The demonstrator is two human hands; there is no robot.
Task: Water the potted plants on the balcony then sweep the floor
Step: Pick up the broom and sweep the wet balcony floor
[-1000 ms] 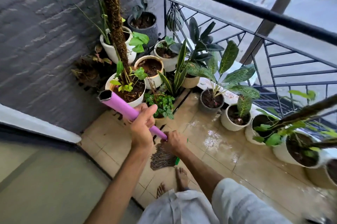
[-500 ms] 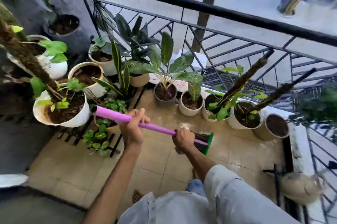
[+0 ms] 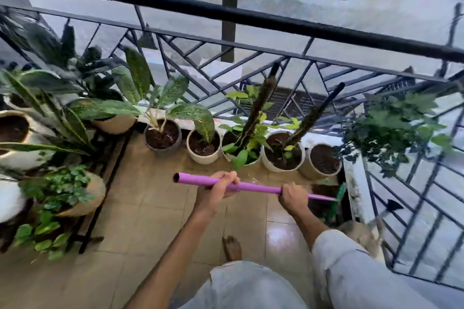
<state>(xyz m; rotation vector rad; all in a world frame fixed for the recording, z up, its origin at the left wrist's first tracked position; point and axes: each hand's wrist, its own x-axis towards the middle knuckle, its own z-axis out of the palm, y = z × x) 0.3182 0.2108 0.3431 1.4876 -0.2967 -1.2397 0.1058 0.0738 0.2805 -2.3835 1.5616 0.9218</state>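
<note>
**Balcony inventory: one broom, held in both my hands**

Item 1. One broom [image 3: 251, 187]: a smooth purple tubular handle, hollow at its open left end, thinning to a narrower purple rod on the right, where it meets a green head [image 3: 337, 199] with dark bristles low in the right corner of the floor. The handle lies nearly level, just in front of the row of pots.

Item 2. My hands, two. My left hand [image 3: 217, 189] is curled round the thick part of the handle near its open end. My right hand [image 3: 292, 197] is wrapped round the point where the tube narrows, fingers closed over it.

Item 3. Floor [image 3: 150, 208]: square beige tiles, glossy, with wet shine near my right side. One bare foot [image 3: 232, 248] shows on it.

Item 4. Pots along the railing, five counted: one grey round pot [image 3: 163, 136] with speckled leaves, and four pale round pots [image 3: 204, 146], two of them bearing rough upright moss poles [image 3: 256, 107]. All hold dark soil.

Item 5. Left group: several more pots, partly blurred, on a black metal stand [image 3: 93, 215]; one tan pot [image 3: 82, 194] with small green leaves. I cannot count these exactly.

Item 6. One black metal railing [image 3: 251, 18], round top bar with angular slanted bars beneath.
</note>
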